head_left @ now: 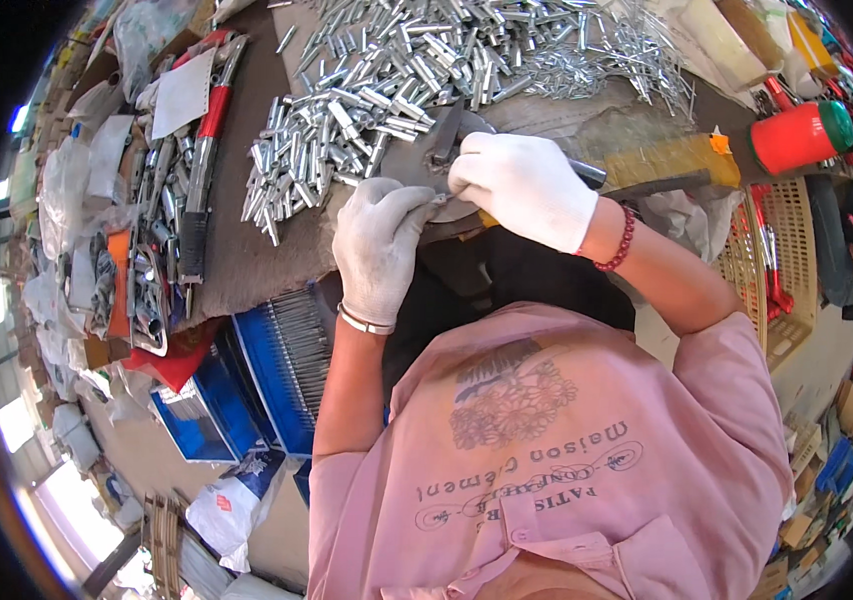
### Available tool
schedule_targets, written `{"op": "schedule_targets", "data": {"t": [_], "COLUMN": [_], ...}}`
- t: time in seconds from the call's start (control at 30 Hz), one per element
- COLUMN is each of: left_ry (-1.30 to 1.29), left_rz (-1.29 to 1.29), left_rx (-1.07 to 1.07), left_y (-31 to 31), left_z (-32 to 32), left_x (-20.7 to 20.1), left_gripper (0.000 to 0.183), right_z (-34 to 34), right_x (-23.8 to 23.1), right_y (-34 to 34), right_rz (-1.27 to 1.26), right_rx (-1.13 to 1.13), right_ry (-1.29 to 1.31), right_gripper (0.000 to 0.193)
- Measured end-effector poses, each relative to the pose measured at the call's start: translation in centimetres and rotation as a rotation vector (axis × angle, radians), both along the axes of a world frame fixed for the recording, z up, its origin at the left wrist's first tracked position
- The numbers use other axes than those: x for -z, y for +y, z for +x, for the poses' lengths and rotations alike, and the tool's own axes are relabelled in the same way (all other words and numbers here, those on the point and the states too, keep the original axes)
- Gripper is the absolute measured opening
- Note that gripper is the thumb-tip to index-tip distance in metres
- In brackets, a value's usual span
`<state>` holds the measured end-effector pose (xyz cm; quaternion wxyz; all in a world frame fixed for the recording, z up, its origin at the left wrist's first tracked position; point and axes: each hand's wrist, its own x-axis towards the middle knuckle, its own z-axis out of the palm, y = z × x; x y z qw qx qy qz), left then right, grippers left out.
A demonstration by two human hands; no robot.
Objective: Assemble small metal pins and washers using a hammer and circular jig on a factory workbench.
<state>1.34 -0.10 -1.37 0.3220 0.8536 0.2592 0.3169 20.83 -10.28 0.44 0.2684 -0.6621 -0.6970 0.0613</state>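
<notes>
My left hand (379, 238), in a white glove, is closed in a pinch on a small metal part (439, 200) at the table's near edge. My right hand (532, 182), gloved too, meets it from the right. Its fingertips are pressed together at the same part, whose exact kind is too small to make out. Just beyond the hands a heap of silvery metal sleeves (347, 125) covers the table. Thin metal pins (637, 60) lie heaped to its right. A dark metal piece (444, 132) lies by my right fingers, and a dark rod end (587, 173) shows behind that wrist.
Tools and plastic bags crowd the left side, beside a long red-and-black tool (209, 130). Blue bins (292, 365) with metal rods stand below the table. At right are a red and green container (802, 137) and a yellow crate (795, 260).
</notes>
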Motion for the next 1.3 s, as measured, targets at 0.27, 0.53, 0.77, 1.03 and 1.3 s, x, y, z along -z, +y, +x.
{"op": "schedule_targets", "data": {"t": [0.27,0.53,0.77,1.03,1.3], "left_ry": [0.075,0.056,0.057,0.071,-0.052], "left_rz": [0.070,0.070,0.071,0.083,0.120], "left_rx": [0.039,0.045,0.050,0.035,0.042], "left_y": [-0.1,0.1,0.0,0.4,0.5], "left_z": [-0.1,-0.3,-0.2,-0.3,-0.3], "left_x": [-1.5,-1.2,-1.3,-0.4,0.4], "left_gripper": [0.015,0.015,0.015,0.012,0.014], "right_z": [0.7,10.5,11.5,9.0,0.4], "right_x": [-0.4,1.4,2.5,0.7,-1.5], "right_y": [-2.1,-4.8,-2.4,-1.8,-0.5], "right_rz": [0.190,-0.017,-0.097,0.195,0.102], "right_rx": [0.113,0.653,0.656,0.452,0.080], "right_ry": [0.080,-0.225,-0.309,-0.063,0.279], "right_gripper": [0.012,0.008,0.008,0.008,0.036]}}
